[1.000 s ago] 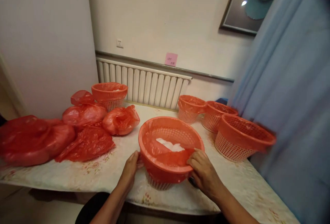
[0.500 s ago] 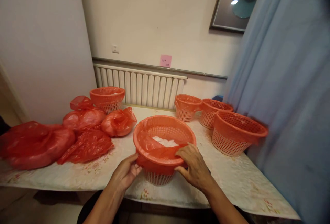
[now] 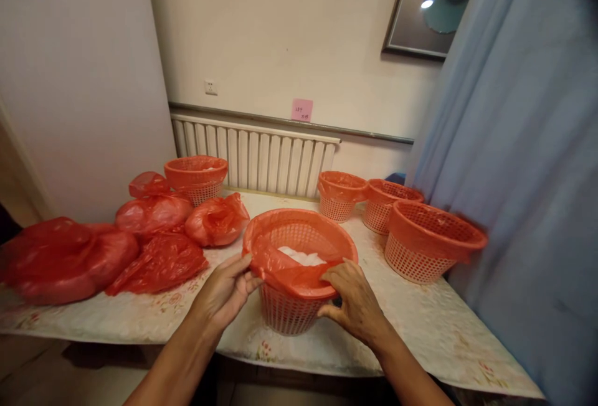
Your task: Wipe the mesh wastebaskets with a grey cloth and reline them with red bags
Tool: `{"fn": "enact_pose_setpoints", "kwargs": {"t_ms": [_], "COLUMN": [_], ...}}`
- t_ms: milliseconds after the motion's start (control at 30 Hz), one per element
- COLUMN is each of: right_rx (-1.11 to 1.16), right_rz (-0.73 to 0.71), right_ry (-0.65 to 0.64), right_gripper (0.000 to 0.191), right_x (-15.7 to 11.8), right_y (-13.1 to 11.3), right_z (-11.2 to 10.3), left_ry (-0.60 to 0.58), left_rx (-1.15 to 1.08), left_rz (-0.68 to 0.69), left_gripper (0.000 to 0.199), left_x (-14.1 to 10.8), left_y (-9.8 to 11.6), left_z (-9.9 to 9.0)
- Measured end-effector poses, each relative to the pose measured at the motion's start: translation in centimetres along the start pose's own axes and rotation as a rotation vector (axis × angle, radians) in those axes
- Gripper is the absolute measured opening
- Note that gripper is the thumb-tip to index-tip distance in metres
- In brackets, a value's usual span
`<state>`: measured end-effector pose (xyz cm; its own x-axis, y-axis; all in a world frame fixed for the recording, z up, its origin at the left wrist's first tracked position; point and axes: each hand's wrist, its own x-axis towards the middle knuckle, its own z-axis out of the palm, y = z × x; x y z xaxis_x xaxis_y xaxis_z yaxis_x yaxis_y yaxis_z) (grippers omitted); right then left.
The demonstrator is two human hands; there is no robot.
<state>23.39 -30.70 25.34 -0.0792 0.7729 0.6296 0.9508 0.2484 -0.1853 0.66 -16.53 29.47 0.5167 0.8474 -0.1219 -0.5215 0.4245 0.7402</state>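
Observation:
A plastic mesh basket stands in front of me, lined with a thin red plastic bag. Crumpled white material lies inside it; what it is I cannot make out. At the left of the rim, my left hand pinches the bag's edge between thumb and fingers. My right hand is closed at the front right of the rim, its fingers over the bag's edge and the thumb below, outside the basket.
Several knotted or crumpled red bags lie at the left, before another lined basket. Three lined baskets stand at the right beside a blue curtain. A radiator runs behind the cloth-covered table.
My left hand has moved up a little along the rim. The bag's overhang at the front has risen, baring more of the basket's mesh. My right hand has barely moved.

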Motion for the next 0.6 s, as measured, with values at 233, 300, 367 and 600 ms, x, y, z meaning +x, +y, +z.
{"fn": "enact_pose_setpoints", "kwargs": {"t_ms": [233, 300, 367, 600], "right_rx": [-0.001, 0.0, -0.001, -0.004], "right_rz": [0.045, 0.052, 0.054, 0.039], "right_ry": [0.007, -0.005, -0.019, -0.023], "right_gripper": [0.039, 0.036, 0.034, 0.025], "right_x": [-0.6, -0.6, -0.3, 0.5], "right_y": [0.2, -0.1, -0.3, -0.7], "right_z": [-0.3, -0.3, -0.3, 0.2], "left_ry": [-0.045, 0.0, 0.059, 0.276], "left_rx": [0.253, 0.308, 0.349, 0.399], "left_rz": [0.266, 0.275, 0.257, 0.168], "left_gripper": [0.016, 0.016, 0.013, 0.023], "left_x": [2.5, 3.3, 4.2, 7.8], "left_y": [0.8, 1.3, 1.8, 2.7], "left_z": [2.1, 1.4, 0.4, -4.3]}}
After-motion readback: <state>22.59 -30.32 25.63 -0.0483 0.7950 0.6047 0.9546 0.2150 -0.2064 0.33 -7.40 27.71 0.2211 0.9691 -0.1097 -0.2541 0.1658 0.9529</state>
